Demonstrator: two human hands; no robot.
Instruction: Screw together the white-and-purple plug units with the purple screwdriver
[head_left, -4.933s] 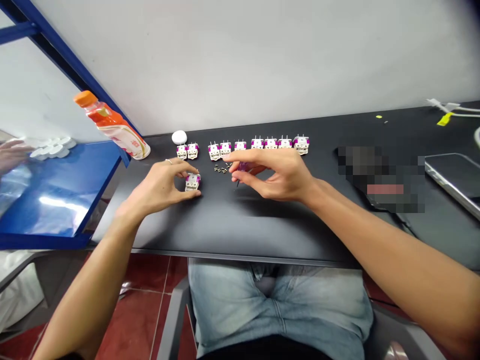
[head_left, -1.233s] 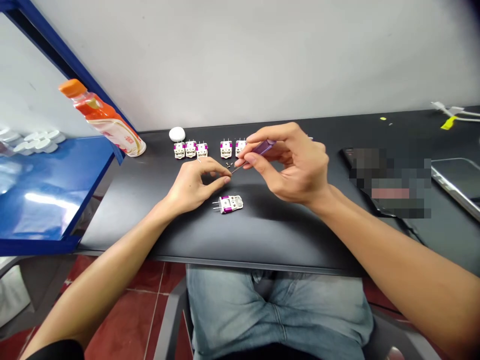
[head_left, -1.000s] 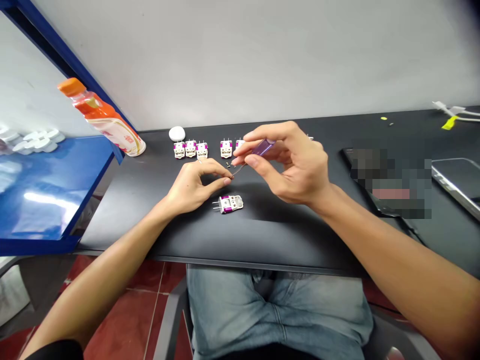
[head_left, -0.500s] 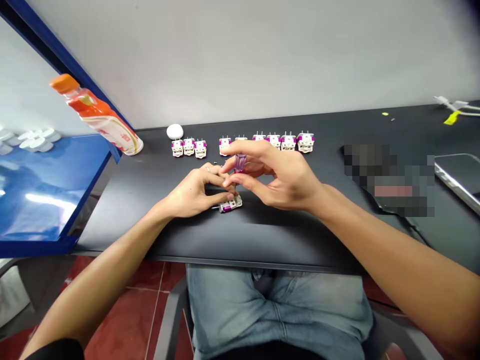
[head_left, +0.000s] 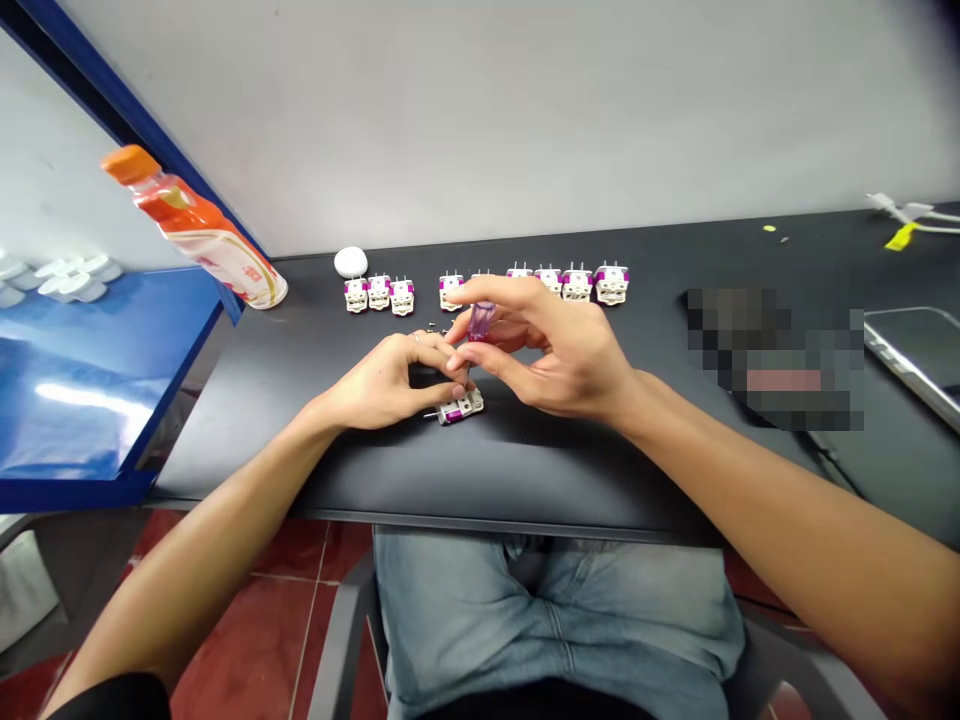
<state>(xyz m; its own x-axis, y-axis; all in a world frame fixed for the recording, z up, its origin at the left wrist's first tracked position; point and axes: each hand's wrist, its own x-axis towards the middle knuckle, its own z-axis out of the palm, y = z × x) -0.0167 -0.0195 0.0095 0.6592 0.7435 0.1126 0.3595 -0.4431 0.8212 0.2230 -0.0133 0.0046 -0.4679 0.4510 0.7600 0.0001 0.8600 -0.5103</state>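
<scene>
A white and purple plug [head_left: 459, 408] with metal prongs lies on its side on the black table, gripped by the thumb and fingers of my left hand [head_left: 394, 380]. In my right hand [head_left: 559, 350] a screwdriver [head_left: 481, 322] with a see-through purple handle stands nearly upright. Its thin shaft points down to the plug; the tip is partly hidden by my fingers. Behind my hands, several more white and purple plugs [head_left: 577, 283] stand in a row with prongs up, some of them partly covered by my right hand. A few small screws [head_left: 433, 328] lie just past my left fingers.
An orange bottle [head_left: 202, 230] leans at the back left, beside a blue surface [head_left: 97, 380] bearing white parts. A round white object [head_left: 350, 262] sits behind the plugs. At the right are a blurred-out dark object [head_left: 776, 360], a phone-like device [head_left: 919, 355] and white cables [head_left: 907, 212].
Almost nothing differs. Both hands keep their hold on the plug and the screwdriver, and the purple handle looks slightly turned. The view has shifted a little.
</scene>
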